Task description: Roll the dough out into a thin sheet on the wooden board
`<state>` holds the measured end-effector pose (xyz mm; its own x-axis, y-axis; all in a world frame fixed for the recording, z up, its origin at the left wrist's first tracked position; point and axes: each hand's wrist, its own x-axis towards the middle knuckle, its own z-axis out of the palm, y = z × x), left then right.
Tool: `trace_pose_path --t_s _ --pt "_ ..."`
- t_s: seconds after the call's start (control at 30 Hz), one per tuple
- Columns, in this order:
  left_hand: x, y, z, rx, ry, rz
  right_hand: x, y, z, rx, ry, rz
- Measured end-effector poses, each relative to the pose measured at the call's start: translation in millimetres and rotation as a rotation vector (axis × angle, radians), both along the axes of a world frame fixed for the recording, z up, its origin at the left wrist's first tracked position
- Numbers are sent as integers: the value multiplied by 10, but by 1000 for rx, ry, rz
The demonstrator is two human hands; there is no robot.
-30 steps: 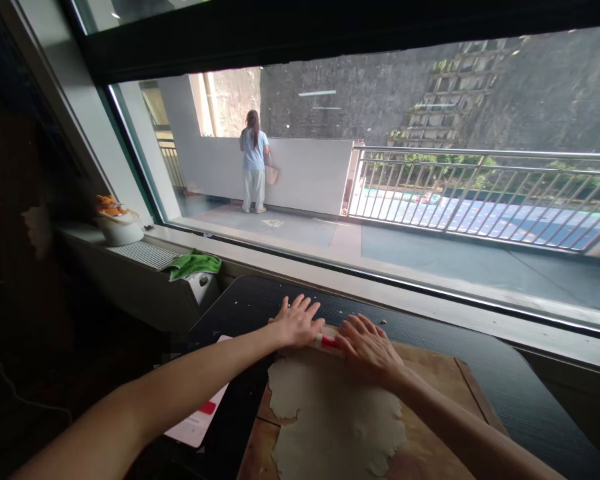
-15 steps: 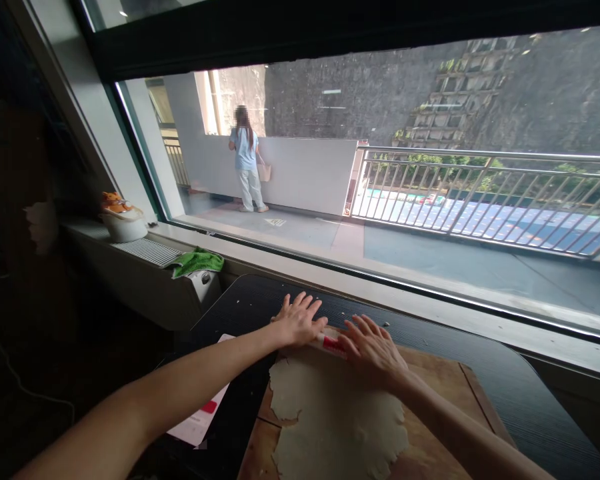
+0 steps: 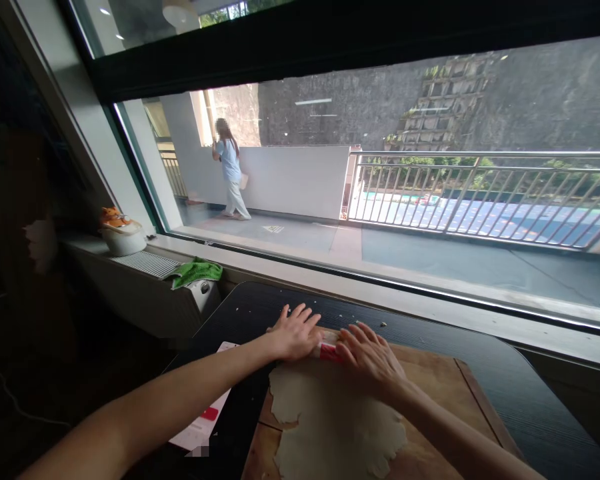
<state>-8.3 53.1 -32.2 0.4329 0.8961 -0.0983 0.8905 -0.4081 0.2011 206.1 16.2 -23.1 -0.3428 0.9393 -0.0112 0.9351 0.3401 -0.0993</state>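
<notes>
Near the window (image 3: 410,200), both the person's hands press on a pale roller (image 3: 330,353), its red label showing in the gap between them. The left hand (image 3: 297,335) lies flat, fingers spread wide; the right hand (image 3: 373,355) is flat too, its fingers closer together. I can't see under the palms. The roller lies at the far end of a ragged sheet of dough (image 3: 337,420), over a wooden board (image 3: 435,383) on the black tabletop (image 3: 540,400). The left forearm partly hides a white card (image 3: 193,435) with a red patch.
</notes>
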Motion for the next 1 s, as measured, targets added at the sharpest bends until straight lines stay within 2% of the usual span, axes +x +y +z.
trace_pose_path --t_s 0.1,0.23,0.3,0.37,0.43,0.5,0.57,0.63,0.77,0.83,0.9,1.0 --pt "-26 -99 -2 61 -15 -33 11 -64 -35 37 12 47" --pt "119 226 125 74 -10 171 -43 321 65 59 10 -134" --pt "156 331 162 60 -11 222 -57 418 102 41 15 -187" --pt "119 268 143 36 -10 181 -34 328 67 34 14 -143" --pt "27 70 69 25 -9 71 24 108 -46 29 31 -21" --pt "-68 -142 -18 57 -22 -41 91 -102 -180 35 81 95" --pt "-105 -230 -60 105 -41 -90 128 -172 -249 57 109 144" --pt "-61 -129 -31 130 -48 -48 114 -55 -206 90 74 109" --pt "125 331 118 119 -40 186 1 389 58 101 -6 -117" --pt "151 391 129 108 -37 222 -19 430 117 65 -13 -172" --pt "94 235 66 111 -37 155 15 260 73 44 -15 -91" --pt "-80 -199 -80 184 -53 -29 116 -175 -87 63 40 171"
